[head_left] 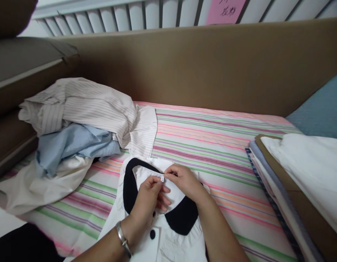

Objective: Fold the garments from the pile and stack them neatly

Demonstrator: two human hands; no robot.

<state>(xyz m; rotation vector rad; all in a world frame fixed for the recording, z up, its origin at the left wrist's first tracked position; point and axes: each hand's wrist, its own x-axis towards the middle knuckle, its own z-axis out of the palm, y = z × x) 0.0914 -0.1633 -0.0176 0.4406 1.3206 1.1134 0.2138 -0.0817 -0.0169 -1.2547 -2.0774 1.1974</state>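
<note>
The left hand (150, 194) pinches a white, black-collared fabric garment (160, 223) at the neckline, beside its small white label (162, 178); the right hand (186, 181) pinches it close by. The garment lies front-up on a multicoloured striped cloth sheet (201, 145).

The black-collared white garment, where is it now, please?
In the head view, the garment lies at bottom centre on multicoloured striped cloth, left hand and right hand at its neckline.
</note>
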